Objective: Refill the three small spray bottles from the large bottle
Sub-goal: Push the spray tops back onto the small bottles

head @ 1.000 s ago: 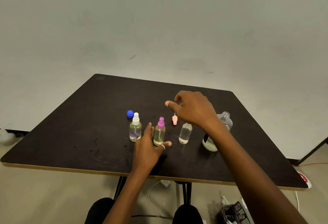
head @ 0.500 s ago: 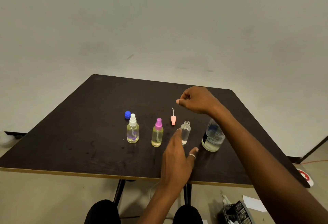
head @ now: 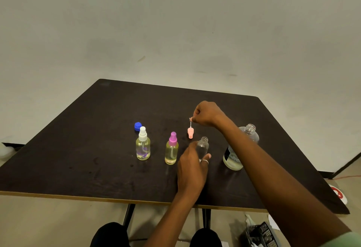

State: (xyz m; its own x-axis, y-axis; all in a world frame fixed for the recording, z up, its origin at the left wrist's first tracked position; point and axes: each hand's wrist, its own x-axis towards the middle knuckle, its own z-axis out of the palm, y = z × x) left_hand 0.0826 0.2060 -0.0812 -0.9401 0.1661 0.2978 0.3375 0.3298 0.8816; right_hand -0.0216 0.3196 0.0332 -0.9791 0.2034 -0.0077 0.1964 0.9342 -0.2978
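Three small bottles stand in a row on the dark table (head: 78, 149): one with a white spray top (head: 143, 145), one with a purple top (head: 171, 150), and an uncapped clear one (head: 203, 146). My left hand (head: 192, 166) wraps around the uncapped bottle. My right hand (head: 207, 112) pinches the thin tube of the pink spray top (head: 190, 132), which hangs upside down beside the open bottle. The large bottle (head: 241, 147) stands open on the right, partly behind my right forearm, with pale liquid low inside.
A blue cap (head: 138, 126) lies behind the white-topped bottle. The table's front edge runs close to my knees. A black basket (head: 261, 234) and papers sit on the floor at lower right. A plain wall rises behind the table.
My left hand moved from the purple-topped bottle to the uncapped one and closed on it. My right hand swung back and took the pink spray top's tube.
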